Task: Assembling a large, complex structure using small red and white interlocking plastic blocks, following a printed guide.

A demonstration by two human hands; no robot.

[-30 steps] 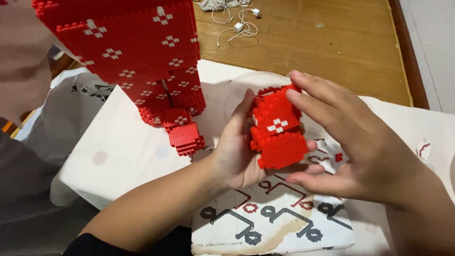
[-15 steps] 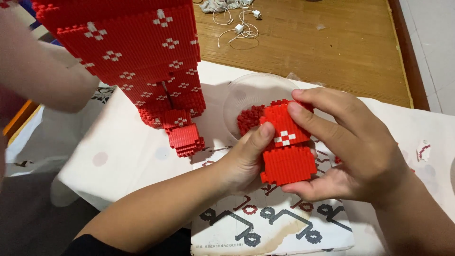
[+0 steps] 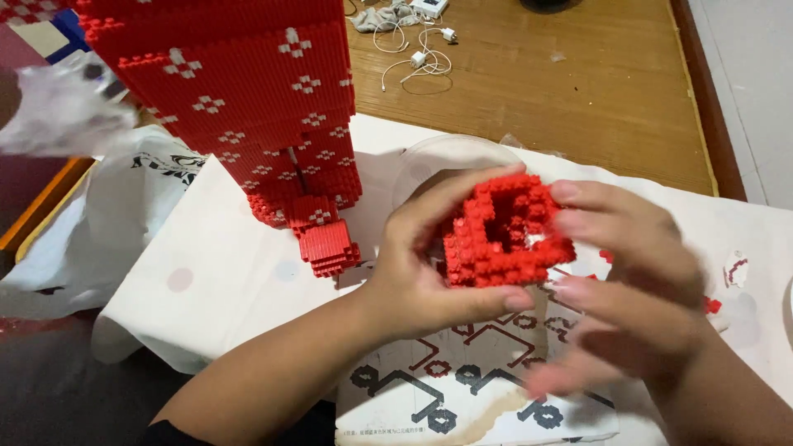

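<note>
A tall red brick model [image 3: 239,107] with white flower marks stands at 10 o'clock on the cloth-covered surface [image 3: 223,272]. At centre, above the instruction sheet [image 3: 462,388], both hands hold a small hollow red block [image 3: 504,231]. The left hand [image 3: 429,264] pinches it from 9 o'clock, while the blurred right hand [image 3: 636,272] closes on it from 3 o'clock.

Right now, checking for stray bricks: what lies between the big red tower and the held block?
Head view: only bare white cloth and the left hand.
</note>
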